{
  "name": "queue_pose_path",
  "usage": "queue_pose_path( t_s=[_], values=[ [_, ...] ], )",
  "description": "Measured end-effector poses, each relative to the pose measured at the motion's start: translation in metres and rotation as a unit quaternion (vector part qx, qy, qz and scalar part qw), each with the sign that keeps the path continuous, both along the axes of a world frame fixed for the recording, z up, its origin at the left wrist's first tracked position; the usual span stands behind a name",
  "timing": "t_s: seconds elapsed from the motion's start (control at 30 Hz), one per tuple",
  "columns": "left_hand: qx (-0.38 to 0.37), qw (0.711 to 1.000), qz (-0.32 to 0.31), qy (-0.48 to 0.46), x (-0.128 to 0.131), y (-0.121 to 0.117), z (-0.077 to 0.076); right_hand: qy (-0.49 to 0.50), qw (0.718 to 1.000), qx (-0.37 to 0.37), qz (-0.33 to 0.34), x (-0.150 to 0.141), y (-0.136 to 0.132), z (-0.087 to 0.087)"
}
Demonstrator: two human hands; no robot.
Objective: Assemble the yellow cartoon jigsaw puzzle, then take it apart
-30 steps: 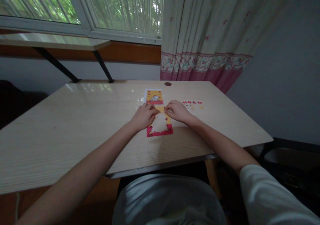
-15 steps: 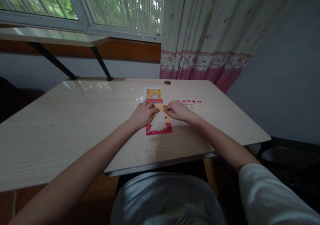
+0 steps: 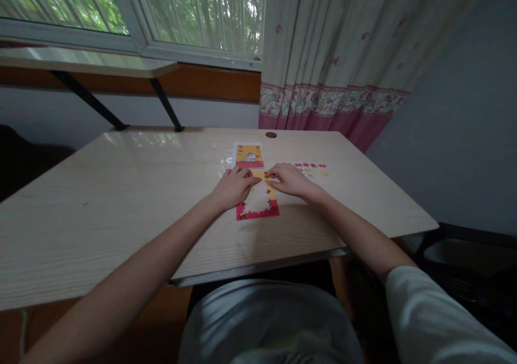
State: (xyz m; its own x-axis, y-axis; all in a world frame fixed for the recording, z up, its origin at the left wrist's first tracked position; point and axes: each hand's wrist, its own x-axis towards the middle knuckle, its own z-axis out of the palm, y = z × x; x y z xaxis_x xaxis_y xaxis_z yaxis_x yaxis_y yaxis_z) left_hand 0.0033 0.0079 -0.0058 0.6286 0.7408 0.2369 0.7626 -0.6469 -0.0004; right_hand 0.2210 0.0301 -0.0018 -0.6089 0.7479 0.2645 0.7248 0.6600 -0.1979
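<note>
Puzzle (image 3: 263, 213) in the head view lay flat on the worktop (image 3: 141, 213), its border yellow above and red below, with small drawings in the bottom corners and a pale middle edged by jigsaw notches. The left hand (image 3: 232, 187) covered its upper left side; the right hand (image 3: 290, 179) reached over its upper right edge. Both had bent fingers near the thumb, but how far open either grip was, or whether it had hold of a piece, could not be told. Loose pieces (image 3: 312, 165) beyond the right hand were partly hidden and too small to read.
</note>
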Motion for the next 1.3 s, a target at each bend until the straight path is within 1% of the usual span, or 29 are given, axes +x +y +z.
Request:
queue_pose_path(
  t_s=[0.1, 0.33, 0.53, 0.77, 0.93, 1.3],
  values=[
    [0.000, 1.000, 0.002, 0.000, 0.0001, 0.0001, 0.0004, 0.007, 1.000, -0.010, -0.012, 0.0007, 0.0007, 0.0000],
    [0.003, 1.000, 0.007, 0.003, 0.0002, -0.0004, 0.0010, 0.016, 0.999, -0.042, -0.011, 0.0037, 0.0052, -0.0027],
    [-0.007, 1.000, 0.008, 0.003, -0.0004, -0.0011, 0.0019, 0.012, 0.999, -0.044, -0.024, 0.0050, 0.0043, -0.0028],
    [-0.019, 1.000, 0.006, -0.007, -0.0004, 0.0014, -0.0012, 0.039, 0.998, -0.057, 0.007, 0.0048, 0.0075, -0.0087],
    [-0.017, 1.000, 0.010, -0.006, 0.0010, 0.0019, -0.0021, 0.047, 0.997, -0.057, 0.013, 0.0036, 0.0057, -0.0087],
    [-0.015, 1.000, 0.015, 0.003, 0.0043, -0.0017, 0.0015, 0.007, 0.999, -0.032, 0.015, 0.0018, 0.0013, -0.0028]
  ],
)
